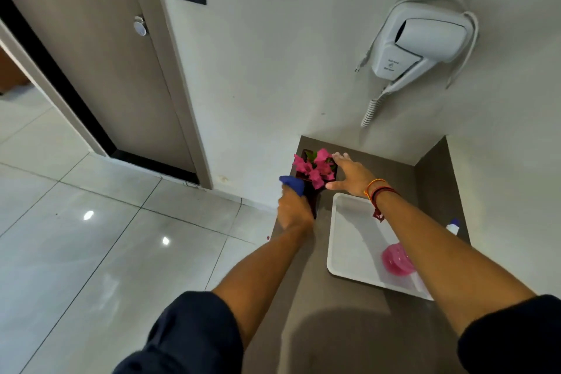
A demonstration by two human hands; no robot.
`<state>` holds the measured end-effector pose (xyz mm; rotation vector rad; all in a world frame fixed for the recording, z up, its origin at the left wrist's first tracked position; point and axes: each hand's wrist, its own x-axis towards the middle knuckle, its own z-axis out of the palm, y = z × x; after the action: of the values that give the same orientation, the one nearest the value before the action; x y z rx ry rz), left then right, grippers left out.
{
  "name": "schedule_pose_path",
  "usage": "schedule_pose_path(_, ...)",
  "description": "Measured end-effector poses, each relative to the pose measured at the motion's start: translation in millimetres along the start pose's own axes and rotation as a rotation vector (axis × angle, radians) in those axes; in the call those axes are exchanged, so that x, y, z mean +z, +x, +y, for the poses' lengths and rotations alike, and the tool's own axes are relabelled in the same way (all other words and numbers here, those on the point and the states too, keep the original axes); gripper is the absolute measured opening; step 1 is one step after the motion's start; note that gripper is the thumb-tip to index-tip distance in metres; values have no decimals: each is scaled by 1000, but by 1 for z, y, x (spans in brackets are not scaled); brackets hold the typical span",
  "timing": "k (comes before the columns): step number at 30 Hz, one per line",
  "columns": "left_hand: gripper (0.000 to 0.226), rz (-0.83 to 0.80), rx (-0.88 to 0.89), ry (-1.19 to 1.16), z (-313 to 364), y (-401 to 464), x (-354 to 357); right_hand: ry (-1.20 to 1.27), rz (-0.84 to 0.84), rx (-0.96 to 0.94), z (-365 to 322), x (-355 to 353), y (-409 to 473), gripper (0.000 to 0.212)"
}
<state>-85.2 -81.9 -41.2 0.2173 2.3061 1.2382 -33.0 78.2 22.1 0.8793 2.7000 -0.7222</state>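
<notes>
Head view: your left hand [296,211] gripped a blue cloth [292,184] against a dark square vase of pink flowers [314,198] at the far-left corner of the brown counter [349,328]; your right hand [352,174], fingers spread wide, touched it.

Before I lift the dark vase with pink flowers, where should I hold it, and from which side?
Hold the vase by its straight body, below the pink flowers, from the right. They spill over the rim, so a top grip would likely crush them. The left hand holds a blue cloth against its left side; the right hand is spread open at its right.
</notes>
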Motion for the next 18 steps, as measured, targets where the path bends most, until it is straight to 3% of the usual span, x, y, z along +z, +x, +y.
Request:
schedule_pose_path(8,55,-103,49,80,13,-28,63,-21,29,21,-3,3,6,100)
schedule_pose_path(15,36,-203,417,436,-14,-25,50,-34,11,19,-1,4,10,100)
schedule_pose_path(18,26,-144,212,329,-25,-16,34,-49,8,20,-1,3,9,100)
